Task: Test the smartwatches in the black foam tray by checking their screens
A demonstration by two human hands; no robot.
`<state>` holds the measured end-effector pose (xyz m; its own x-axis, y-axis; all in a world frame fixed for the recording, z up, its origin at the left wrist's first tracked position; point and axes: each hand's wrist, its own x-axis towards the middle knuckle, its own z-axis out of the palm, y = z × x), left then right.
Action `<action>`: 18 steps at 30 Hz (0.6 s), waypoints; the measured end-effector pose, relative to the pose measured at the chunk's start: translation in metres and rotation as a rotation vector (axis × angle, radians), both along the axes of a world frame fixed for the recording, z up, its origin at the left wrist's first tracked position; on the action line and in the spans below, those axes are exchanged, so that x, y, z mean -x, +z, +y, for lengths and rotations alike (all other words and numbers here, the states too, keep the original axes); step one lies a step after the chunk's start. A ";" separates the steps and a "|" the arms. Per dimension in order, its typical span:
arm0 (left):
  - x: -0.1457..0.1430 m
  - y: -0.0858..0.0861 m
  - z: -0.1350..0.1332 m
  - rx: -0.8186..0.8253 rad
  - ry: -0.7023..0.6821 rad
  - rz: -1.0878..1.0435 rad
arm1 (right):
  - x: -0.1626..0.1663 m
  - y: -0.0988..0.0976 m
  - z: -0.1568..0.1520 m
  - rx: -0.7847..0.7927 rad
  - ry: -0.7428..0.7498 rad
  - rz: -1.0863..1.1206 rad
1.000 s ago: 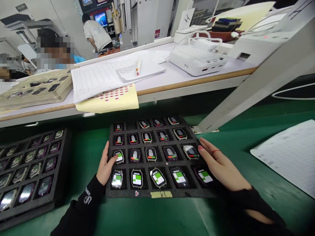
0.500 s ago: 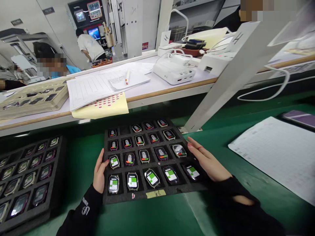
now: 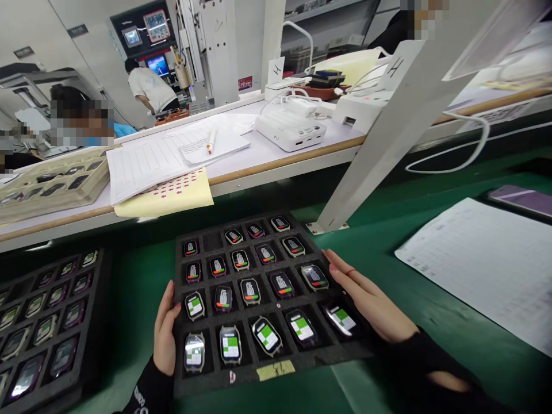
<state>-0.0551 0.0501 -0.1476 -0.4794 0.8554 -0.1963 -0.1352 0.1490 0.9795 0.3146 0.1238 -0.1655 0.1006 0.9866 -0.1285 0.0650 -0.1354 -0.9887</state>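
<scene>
L hand [image 3: 166, 333] and R hand [image 3: 366, 299] are both clamped on the black foam tray [image 3: 319, 357], one per side edge, thumbs at the rim; undersides hidden, so can't tell how the fingers sit below. Two-sided hold prob. b/c the tray is wide & carries loose pieces, so it's less apt to tip. Tray is in front of the person, btwn the hands, over the green desk [image 3: 129, 328] & below the shelf [image 3: 241, 177]; can't tell if it's lifted or resting.

Watches [image 3: 230, 345] sit one per pocket, faces up, presumably so each screen reads at a glance; dividers likely stop cases rubbing. Front row shows green/white screens, most others dark w/ red-orange + green bars. Yellow tape [image 3: 276, 371] w/ handwriting is on the front rim, prob. to ID the tray from the person's side. Second tray [image 3: 95, 322], also w/ watches, is on the L, apart. Printed sheet [image 3: 478, 276] lies flat beyond R hand, seemingly for quick ref.
</scene>
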 end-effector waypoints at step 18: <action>0.001 0.016 0.064 -0.033 0.022 0.002 | 0.013 -0.012 0.093 -0.237 0.087 0.288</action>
<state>-0.0566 0.1141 -0.1312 -0.4985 0.8507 -0.1670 -0.1361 0.1135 0.9842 0.3016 0.2168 -0.1774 0.0081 0.9956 0.0931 -0.2185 0.0926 -0.9714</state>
